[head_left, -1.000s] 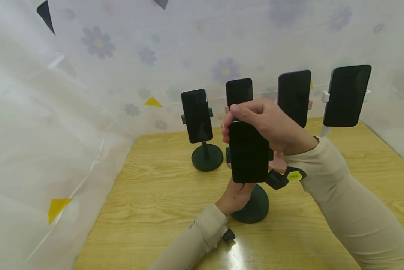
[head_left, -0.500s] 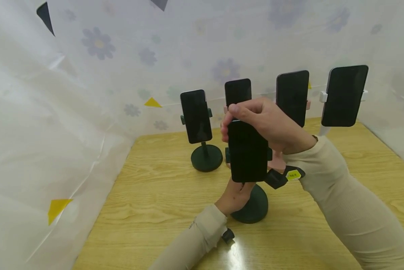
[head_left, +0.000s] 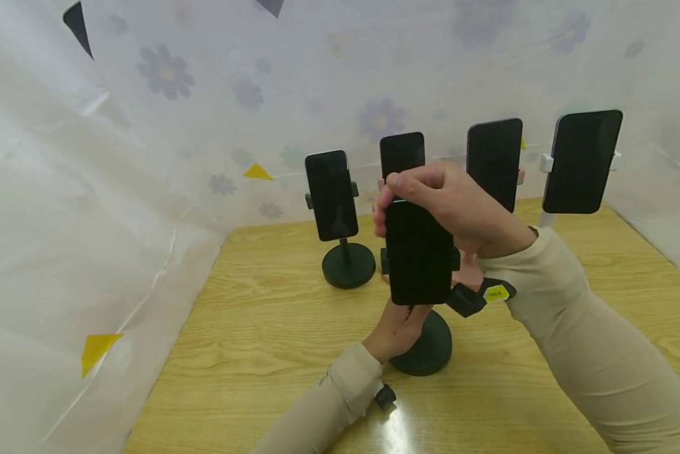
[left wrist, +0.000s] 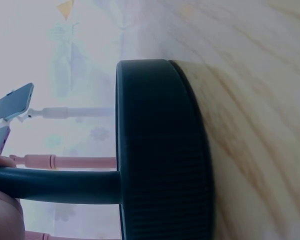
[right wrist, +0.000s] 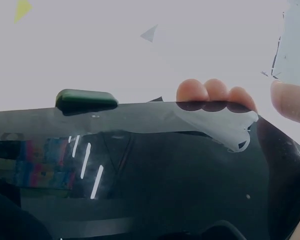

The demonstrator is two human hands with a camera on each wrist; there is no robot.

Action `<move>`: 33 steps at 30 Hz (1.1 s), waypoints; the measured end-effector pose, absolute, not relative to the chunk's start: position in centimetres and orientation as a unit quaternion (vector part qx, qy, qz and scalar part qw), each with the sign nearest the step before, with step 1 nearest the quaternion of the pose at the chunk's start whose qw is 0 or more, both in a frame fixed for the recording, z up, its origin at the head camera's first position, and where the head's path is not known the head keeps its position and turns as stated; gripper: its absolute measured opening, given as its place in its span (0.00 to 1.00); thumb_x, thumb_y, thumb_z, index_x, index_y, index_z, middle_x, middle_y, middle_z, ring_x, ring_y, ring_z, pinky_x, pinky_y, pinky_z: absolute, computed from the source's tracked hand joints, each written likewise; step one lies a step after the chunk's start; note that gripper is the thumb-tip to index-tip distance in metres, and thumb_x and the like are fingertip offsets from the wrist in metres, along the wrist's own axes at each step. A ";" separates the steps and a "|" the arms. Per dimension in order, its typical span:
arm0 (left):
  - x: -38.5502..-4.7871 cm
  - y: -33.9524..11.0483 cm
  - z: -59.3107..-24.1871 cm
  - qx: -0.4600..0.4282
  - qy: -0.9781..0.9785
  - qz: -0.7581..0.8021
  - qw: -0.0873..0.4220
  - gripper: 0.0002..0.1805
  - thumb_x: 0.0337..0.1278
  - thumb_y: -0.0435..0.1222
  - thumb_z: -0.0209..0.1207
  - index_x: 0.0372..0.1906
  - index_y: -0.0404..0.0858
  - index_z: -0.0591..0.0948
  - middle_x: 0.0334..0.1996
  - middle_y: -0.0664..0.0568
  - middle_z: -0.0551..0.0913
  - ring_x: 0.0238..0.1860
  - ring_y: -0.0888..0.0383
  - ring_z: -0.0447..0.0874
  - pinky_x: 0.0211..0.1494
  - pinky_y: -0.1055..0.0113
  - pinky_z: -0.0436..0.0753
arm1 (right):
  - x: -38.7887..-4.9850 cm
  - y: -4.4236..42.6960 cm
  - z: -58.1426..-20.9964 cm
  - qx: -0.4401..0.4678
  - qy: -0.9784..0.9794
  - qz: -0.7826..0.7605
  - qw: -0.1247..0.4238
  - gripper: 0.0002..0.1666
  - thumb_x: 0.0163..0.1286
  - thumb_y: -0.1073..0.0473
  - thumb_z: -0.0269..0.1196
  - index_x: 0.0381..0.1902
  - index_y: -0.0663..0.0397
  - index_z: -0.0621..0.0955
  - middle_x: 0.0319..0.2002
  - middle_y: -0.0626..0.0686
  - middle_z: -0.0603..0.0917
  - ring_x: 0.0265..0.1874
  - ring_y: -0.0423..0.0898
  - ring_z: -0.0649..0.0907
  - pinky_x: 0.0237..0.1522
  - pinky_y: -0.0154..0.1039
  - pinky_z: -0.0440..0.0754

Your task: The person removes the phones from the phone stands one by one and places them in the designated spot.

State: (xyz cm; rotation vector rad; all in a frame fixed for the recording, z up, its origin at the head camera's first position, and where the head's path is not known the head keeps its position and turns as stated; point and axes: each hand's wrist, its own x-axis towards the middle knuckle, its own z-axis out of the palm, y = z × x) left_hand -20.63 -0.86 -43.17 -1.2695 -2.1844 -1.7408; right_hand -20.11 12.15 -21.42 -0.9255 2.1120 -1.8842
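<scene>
– What's at the far left?
– A phone (head_left: pixel 331 195) in a green stand (head_left: pixel 348 268), at the back of the table (head_left: pixel 249 315).
– And the left hand (head_left: pixel 395 331)?
– Gripping the stem (left wrist: pixel 70 186) of the near stand (head_left: pixel 427 350), just below the near phone (head_left: pixel 419 258), which sits between that stand's green clamps (head_left: pixel 456 259).
– The right hand (head_left: pixel 453 205)?
– Curled round the near phone's top, fingertips (right wrist: pixel 191 91) at its left edge; whether the thumb (right wrist: pixel 290 100) touches, I can't quite tell.
– Behind it?
– A half-hidden middle phone (head_left: pixel 402 151), then rightward a pink-clamped phone (head_left: pixel 494 161) and a white-clamped phone (head_left: pixel 583 162).
</scene>
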 end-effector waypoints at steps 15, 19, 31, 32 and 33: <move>-20.7 -0.7 -43.1 -0.410 -0.717 -0.561 0.041 0.06 0.78 0.33 0.44 0.41 0.38 0.70 0.29 0.47 0.69 0.34 0.65 0.66 0.43 0.74 0.69 | -20.1 12.2 -21.2 -0.309 0.708 -0.631 0.079 0.21 0.79 0.51 0.52 0.38 0.61 0.83 0.34 0.56 0.86 0.36 0.56 0.87 0.48 0.46 0.86; -20.6 -0.7 -43.3 -0.407 -0.718 -0.563 0.038 0.05 0.78 0.33 0.44 0.43 0.38 0.70 0.32 0.46 0.70 0.36 0.64 0.67 0.43 0.74 0.70 | -20.1 12.2 -21.3 -0.307 0.705 -0.634 0.081 0.20 0.79 0.51 0.52 0.38 0.61 0.83 0.34 0.56 0.86 0.36 0.55 0.87 0.48 0.46 0.86; -20.7 -0.8 -43.5 -0.401 -0.723 -0.561 0.040 0.07 0.77 0.34 0.45 0.50 0.37 0.71 0.38 0.44 0.74 0.42 0.63 0.70 0.49 0.73 0.73 | -20.1 12.1 -21.2 -0.306 0.710 -0.629 0.078 0.21 0.79 0.50 0.52 0.38 0.61 0.82 0.34 0.57 0.86 0.37 0.56 0.87 0.48 0.46 0.86; -20.7 -0.8 -43.4 -0.400 -0.722 -0.564 0.040 0.08 0.77 0.34 0.45 0.52 0.37 0.71 0.40 0.44 0.75 0.44 0.63 0.70 0.51 0.73 0.73 | -20.1 12.1 -21.2 -0.306 0.711 -0.629 0.077 0.21 0.79 0.50 0.52 0.38 0.61 0.82 0.34 0.57 0.86 0.37 0.56 0.87 0.48 0.46 0.86; -20.6 -0.8 -43.4 -0.399 -0.721 -0.565 0.040 0.08 0.77 0.34 0.45 0.53 0.37 0.71 0.42 0.43 0.75 0.45 0.63 0.71 0.52 0.72 0.74 | -20.1 12.1 -21.2 -0.307 0.711 -0.628 0.077 0.21 0.79 0.50 0.52 0.38 0.61 0.82 0.34 0.57 0.86 0.37 0.56 0.87 0.48 0.46 0.86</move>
